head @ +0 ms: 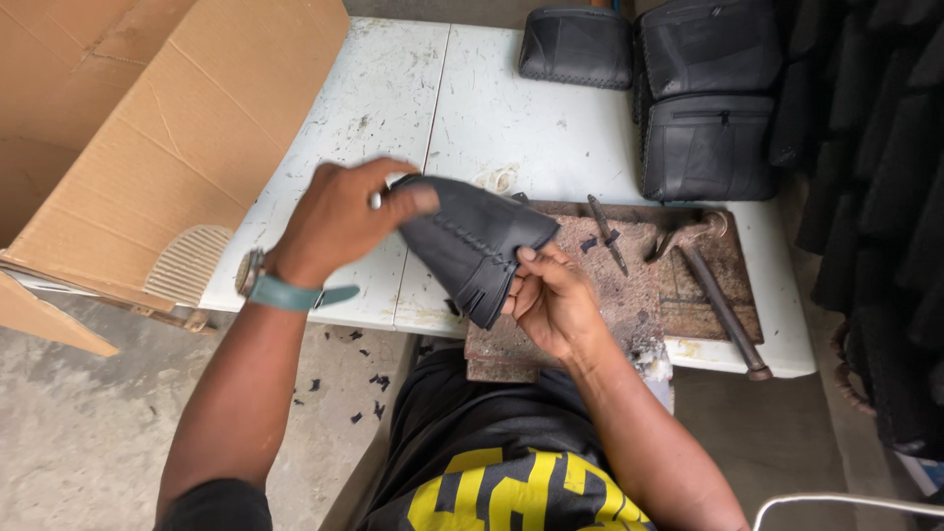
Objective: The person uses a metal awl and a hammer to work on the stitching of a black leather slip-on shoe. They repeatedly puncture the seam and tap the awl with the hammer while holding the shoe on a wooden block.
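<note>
A black rubber piece (472,241) with a stitched seam and a fringed lower edge is held over the front of a white table (511,128). My left hand (344,216) grips its upper left corner, with a watch on that wrist. My right hand (551,295) holds its lower right edge from beneath, thumb on top. Both hands hover just above the table's front edge.
A worn brown work board (639,285) carries a hammer (723,305) and a pointed punch tool (608,234). Black bags (703,98) and a pouch (577,46) stand at the back right. A large open cardboard box (147,128) is at left. Black scraps litter the floor.
</note>
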`<state>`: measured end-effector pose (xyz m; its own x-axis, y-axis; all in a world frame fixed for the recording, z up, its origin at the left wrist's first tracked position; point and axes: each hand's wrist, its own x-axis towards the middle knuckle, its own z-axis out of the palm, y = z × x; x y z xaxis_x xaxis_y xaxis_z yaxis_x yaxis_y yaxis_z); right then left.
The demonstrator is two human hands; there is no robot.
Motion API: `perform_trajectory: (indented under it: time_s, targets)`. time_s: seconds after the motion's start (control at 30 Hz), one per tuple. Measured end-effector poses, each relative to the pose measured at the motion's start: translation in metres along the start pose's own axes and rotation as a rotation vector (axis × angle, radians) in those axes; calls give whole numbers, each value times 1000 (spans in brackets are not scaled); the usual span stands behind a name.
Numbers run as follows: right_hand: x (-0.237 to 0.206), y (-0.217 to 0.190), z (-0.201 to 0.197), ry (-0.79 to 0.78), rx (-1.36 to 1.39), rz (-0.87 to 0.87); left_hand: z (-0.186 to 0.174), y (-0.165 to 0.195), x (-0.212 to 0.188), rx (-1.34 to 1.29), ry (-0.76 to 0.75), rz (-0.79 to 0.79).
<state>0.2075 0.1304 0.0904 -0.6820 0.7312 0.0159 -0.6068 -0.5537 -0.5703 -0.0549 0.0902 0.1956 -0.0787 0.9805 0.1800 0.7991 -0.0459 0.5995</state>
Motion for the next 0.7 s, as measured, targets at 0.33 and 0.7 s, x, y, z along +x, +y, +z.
perform_trajectory:
  time_s: [0.33, 0.7]
  targets:
    - [-12, -42, -3, -18, 149, -223, 52, -24, 61, -256, -241, -207]
    - [-22, -43, -13, -75, 232, -218, 56, 78, 60, -390, -70, 136]
